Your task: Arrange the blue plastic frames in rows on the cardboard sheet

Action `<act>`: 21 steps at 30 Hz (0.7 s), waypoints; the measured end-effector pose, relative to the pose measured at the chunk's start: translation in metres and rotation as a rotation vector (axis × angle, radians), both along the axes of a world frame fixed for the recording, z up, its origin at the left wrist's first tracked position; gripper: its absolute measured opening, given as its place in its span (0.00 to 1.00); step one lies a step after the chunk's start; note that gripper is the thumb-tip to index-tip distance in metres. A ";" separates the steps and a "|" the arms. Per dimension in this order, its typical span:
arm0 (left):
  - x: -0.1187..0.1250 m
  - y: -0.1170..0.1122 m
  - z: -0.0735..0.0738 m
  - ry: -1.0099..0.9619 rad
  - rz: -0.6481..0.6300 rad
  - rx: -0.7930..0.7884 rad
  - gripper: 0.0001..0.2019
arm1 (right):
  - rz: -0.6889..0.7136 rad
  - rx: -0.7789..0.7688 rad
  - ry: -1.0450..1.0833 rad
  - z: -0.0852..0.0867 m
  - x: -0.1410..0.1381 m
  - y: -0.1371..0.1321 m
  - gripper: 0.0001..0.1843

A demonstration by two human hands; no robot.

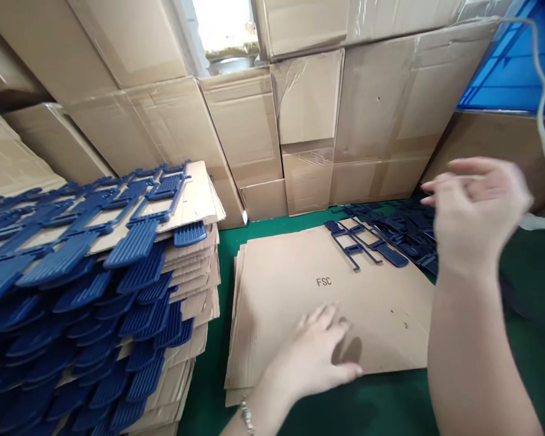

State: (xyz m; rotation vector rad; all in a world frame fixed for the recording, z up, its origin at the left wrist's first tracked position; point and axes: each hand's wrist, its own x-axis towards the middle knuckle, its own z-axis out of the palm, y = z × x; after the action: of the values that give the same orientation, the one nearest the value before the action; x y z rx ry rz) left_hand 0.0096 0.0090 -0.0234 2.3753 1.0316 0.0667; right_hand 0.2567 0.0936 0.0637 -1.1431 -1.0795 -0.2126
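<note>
Head view: left hand point(318, 357), bracelet point(246, 415) on the wrist, lay flat and open on the top of the cardboard sheets point(300, 272), palm down near the front edge, gripping nothing. Right hand point(476, 212) was raised above the sheets' far right corner, blurred, fingers loosely spread, nothing seen in it.

Just beyond it, loose blue plastic pieces point(390, 236) lay in a pile, a few overlapping the top sheet.

Step, as judged: steadying the top sheet, with the right hand over the pile. Next move would call for pinching one piece free of the tangle.

Sheets lay on a green surface point(381, 406). At left stood a tall layered stack point(118, 290) of the same blue pieces between cardboard. Behind was a wall of taped cartons point(309, 109), with a blue crate point(513, 66) and a white cord point(542, 91) at far right.
</note>
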 end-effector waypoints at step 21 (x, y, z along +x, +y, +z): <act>0.001 0.011 -0.037 -0.064 0.085 0.288 0.19 | 0.255 -1.314 -0.651 -0.112 -0.043 0.072 0.17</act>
State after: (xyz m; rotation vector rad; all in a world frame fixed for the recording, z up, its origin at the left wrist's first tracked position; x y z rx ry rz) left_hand 0.0103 0.0196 -0.0602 2.5633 1.1580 0.3420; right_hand 0.2133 0.1652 -0.0484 -2.1358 -2.0415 0.4463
